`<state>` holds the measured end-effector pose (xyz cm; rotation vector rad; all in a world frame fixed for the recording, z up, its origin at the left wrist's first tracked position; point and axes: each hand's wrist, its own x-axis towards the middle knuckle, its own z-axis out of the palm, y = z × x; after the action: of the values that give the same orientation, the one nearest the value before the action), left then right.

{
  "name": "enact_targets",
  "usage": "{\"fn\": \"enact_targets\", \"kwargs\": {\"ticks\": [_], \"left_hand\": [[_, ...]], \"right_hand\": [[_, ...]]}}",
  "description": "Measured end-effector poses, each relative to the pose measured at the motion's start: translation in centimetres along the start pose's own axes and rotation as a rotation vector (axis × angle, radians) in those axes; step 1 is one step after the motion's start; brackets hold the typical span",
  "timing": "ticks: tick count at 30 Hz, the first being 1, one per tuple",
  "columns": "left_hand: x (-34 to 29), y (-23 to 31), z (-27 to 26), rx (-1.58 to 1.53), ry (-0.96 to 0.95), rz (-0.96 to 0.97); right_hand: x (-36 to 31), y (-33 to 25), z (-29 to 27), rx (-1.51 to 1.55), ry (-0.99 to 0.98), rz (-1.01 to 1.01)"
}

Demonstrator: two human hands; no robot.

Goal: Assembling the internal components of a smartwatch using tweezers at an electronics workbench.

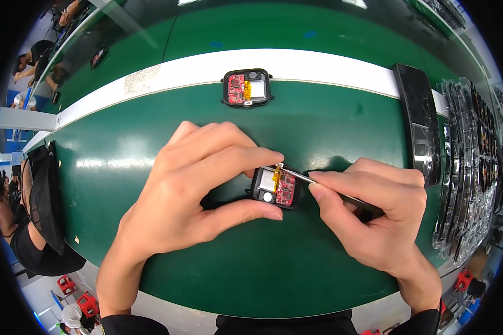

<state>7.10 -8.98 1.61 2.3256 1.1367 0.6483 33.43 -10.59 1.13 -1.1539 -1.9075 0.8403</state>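
Note:
An opened black device case (274, 188) lies on the green table, showing a red circuit board, a silver battery, yellow tape and a white round part. My left hand (198, 187) grips it from the left, index finger at its top edge and thumb at its lower edge. Pinched in my right hand (374, 209) is a pair of tweezers (296, 175), or a similar thin metal tool with a dark handle. Its tip touches the small white connector (279, 166) at the case's top edge, close to my left index fingertip.
Beyond my hands, a second opened case (247, 88) rests against a white strip (173, 71). A long black tray (419, 123) stands at the right, beside stacked clear plastic trays (466, 167) of parts. A person in dark clothes (39, 240) sits at the left edge.

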Motion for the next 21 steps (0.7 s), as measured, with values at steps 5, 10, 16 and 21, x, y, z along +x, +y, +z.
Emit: {"fn": "enact_targets", "kwargs": {"ticks": [5,10,16,21], "left_hand": [[-0.12,-0.21,0.09,-0.004,0.019,0.012],[0.10,0.13,0.04,-0.008,0.029,-0.025],[-0.07,0.01,0.23,-0.009,0.034,-0.010],[-0.11,-0.09,0.17,-0.011,0.026,-0.011]], "right_hand": [[-0.29,-0.06,-0.27,-0.066,0.020,-0.073],[-0.71,0.41,-0.20,-0.213,0.070,-0.206],[-0.44,0.70,0.09,-0.227,0.077,-0.259],[-0.27,0.87,0.55,-0.227,0.091,-0.292]]}}
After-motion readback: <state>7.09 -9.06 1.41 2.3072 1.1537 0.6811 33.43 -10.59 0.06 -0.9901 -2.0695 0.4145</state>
